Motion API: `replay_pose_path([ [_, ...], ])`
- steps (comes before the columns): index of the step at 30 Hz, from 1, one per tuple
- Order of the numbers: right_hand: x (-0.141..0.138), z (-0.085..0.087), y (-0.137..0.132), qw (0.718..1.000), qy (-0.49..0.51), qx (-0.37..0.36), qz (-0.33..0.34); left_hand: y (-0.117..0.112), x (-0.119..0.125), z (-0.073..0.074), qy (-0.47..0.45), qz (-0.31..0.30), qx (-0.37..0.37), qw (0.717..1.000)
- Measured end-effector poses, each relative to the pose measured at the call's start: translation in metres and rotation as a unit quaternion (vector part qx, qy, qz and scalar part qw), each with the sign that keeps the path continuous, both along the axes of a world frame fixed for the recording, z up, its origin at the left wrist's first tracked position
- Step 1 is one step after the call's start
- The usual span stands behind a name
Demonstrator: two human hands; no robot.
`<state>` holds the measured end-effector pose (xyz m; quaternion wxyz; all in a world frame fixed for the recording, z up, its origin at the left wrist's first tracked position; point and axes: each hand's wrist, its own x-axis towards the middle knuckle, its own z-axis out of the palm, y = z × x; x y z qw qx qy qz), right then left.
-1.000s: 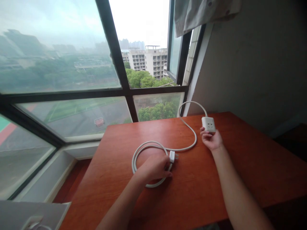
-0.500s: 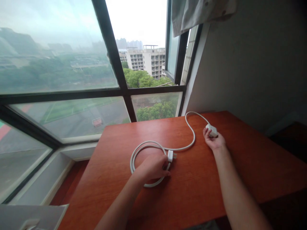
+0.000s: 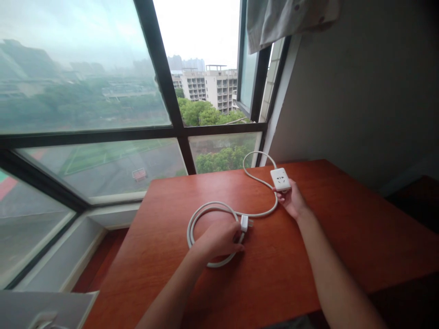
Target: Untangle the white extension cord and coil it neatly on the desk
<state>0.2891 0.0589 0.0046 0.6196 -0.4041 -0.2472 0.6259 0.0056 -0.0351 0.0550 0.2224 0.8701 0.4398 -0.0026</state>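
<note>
Mid-frame, my left hand [image 3: 219, 238] presses the coiled white cable [image 3: 202, 211] by its plug [image 3: 244, 223]; my right hand [image 3: 291, 201] lifts the socket block [image 3: 280, 179], grip closed. The counter [image 3: 343, 237] lies bare toward its right edge.

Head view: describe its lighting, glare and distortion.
Head view: soft, hazy daylight through the dark-framed window, sky blown out white; the straight frames bow from wide-angle distortion; a faint sheen on the reddish-brown wooden table; shadows are weak; the white socket block in the right hand and the coiled white cable under the left hand stay sharp.
</note>
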Motion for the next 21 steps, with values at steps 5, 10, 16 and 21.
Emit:
replay_pose_path([
  [5,-0.038,0.019,-0.007,0.933,-0.311,0.169,0.069,-0.001,0.0,0.002,-0.003,-0.006,0.002,1.0],
  [10,-0.071,0.019,-0.002,0.764,-0.575,0.273,0.1,-0.001,0.0,0.0,-0.019,-0.021,0.015,0.999],
  [16,-0.076,-0.002,0.007,0.652,-0.687,0.288,0.142,-0.002,0.001,0.0,-0.016,-0.016,0.022,1.0],
  [21,-0.074,-0.003,0.0,0.674,-0.667,0.29,0.128,-0.007,0.003,0.005,0.011,0.003,0.014,1.0],
])
